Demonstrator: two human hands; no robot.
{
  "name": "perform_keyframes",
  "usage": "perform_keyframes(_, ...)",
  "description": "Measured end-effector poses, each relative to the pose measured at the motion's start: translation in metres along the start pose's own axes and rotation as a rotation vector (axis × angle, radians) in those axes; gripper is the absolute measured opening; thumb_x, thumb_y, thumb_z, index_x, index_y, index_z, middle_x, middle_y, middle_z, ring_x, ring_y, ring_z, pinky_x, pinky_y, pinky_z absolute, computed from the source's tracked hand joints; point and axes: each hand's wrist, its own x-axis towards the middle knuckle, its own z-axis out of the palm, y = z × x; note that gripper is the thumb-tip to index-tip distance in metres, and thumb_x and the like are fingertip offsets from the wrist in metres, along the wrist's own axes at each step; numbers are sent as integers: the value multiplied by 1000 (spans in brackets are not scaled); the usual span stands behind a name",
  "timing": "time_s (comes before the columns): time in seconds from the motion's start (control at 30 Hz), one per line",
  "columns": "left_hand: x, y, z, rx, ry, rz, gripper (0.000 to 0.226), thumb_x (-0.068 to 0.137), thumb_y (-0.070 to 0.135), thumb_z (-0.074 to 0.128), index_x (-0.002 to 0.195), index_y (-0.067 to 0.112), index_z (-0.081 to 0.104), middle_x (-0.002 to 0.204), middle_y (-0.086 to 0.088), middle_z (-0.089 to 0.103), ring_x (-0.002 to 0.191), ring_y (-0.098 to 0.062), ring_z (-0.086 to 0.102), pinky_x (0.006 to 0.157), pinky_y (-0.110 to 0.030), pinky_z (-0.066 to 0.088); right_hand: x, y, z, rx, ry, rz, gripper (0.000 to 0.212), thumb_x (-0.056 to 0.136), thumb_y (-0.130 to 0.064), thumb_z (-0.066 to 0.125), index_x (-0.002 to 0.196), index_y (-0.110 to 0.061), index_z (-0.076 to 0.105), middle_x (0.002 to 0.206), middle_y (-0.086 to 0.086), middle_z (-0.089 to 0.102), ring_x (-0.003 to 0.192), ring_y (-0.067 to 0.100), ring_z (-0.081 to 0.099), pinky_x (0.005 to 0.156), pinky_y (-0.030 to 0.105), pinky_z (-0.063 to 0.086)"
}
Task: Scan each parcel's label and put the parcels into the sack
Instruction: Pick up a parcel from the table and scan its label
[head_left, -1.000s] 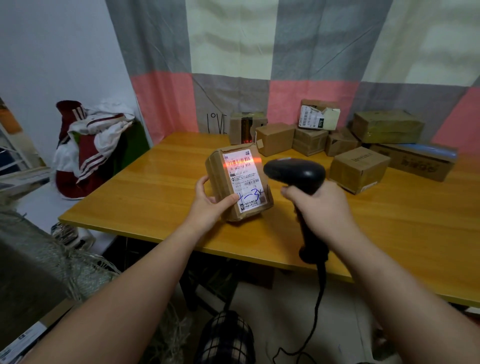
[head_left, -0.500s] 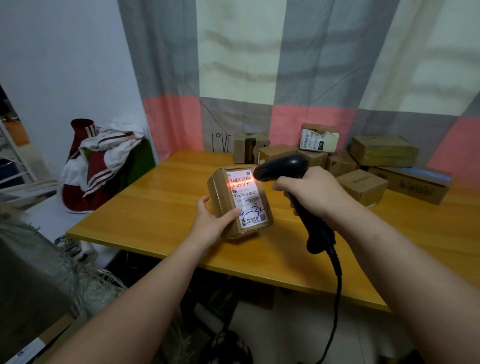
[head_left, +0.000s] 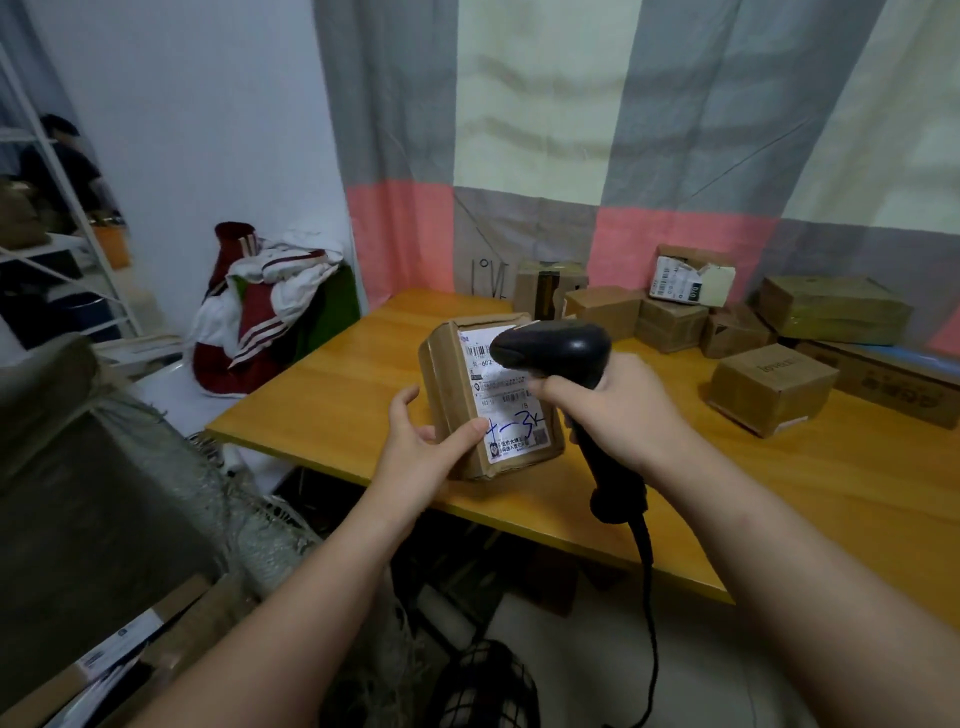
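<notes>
Parcel (head_left: 457, 395) is gripped in the left hand (head_left: 421, 452), scanner (head_left: 556, 348) clamped in the right hand (head_left: 623, 410) just beside; label (head_left: 511, 415) is best left uncovered imo.

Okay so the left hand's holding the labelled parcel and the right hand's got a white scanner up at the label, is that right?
The scanner is black, not white; the head view shows it. Otherwise yes: the left hand holds the labelled parcel and the right hand holds the scanner up at the label.

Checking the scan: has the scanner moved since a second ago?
Yes. The scanner has shifted left along the table: its head now overlaps the label on the parcel.
</notes>
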Motion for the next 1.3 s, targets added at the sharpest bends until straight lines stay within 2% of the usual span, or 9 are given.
perform_keyframes(0.2,-94,-23,-106,6,326,160,98,50,51,79,133,41,27,104,0,59,83,2,64,67,-13,52,-41,-6,86,272,-200,-231,35,75,-22,81,108,-24,69,102,-10,73,99,3,65,86,27,51)
perform_keyframes(0.37,-172,-50,-203,289,629,132,97,51,56,75,134,43,27,108,14,52,95,7,57,77,-8,45,-73,-10,171,337,-373,-254,45,73,-23,82,98,-53,60,103,-27,66,96,-10,60,76,8,49)
perform_keyframes(0.5,-211,-70,-263,814,720,7,98,62,47,82,143,32,28,128,-6,49,118,-16,49,101,-35,44,-96,-10,230,185,-432,-299,40,72,-24,82,89,-50,56,112,-12,54,108,11,53,87,31,46)
perform_keyframes(0.67,-219,-93,-287,1206,592,-102,95,67,55,77,146,34,29,130,-14,42,117,-31,41,97,-46,41,-99,13,275,-252,-474,-256,52,77,-48,72,126,-38,59,158,5,17,146,27,7,117,47,4)
perform_keyframes(0.73,-205,-102,-288,1334,519,-115,90,68,56,74,144,33,33,129,-14,43,116,-32,40,98,-46,39,-95,23,280,-322,-540,-125,48,79,-49,69,124,-36,61,158,9,22,146,30,14,118,47,12)
perform_keyframes(0.87,-166,-121,-281,1525,412,-78,83,70,57,70,142,33,36,130,-16,41,116,-34,38,95,-46,35,-90,41,276,-195,-602,22,15,81,-27,72,91,-20,63,97,6,67,96,25,61,81,35,49)
perform_keyframes(1.07,-113,-142,-254,1635,23,-241,59,97,33,47,150,34,21,159,-12,3,143,-35,9,115,-48,12,-86,45,259,-161,-452,-19,18,81,-19,69,87,-28,55,80,-14,55,80,12,55,61,20,38)
perform_keyframes(1.2,-129,-135,-234,1468,92,59,39,93,46,48,123,21,53,131,-10,43,121,-30,40,97,-41,33,-96,49,235,-278,-344,-203,15,75,-30,73,89,-28,67,110,-11,44,112,16,32,86,30,32)
perform_keyframes(1.3,-165,-142,-225,1402,-162,-99,59,86,67,46,119,19,53,116,-6,57,110,-27,51,94,-38,35,-109,54,226,-322,-445,-348,44,74,-32,75,117,-28,66,135,-3,42,126,14,24,101,38,25)
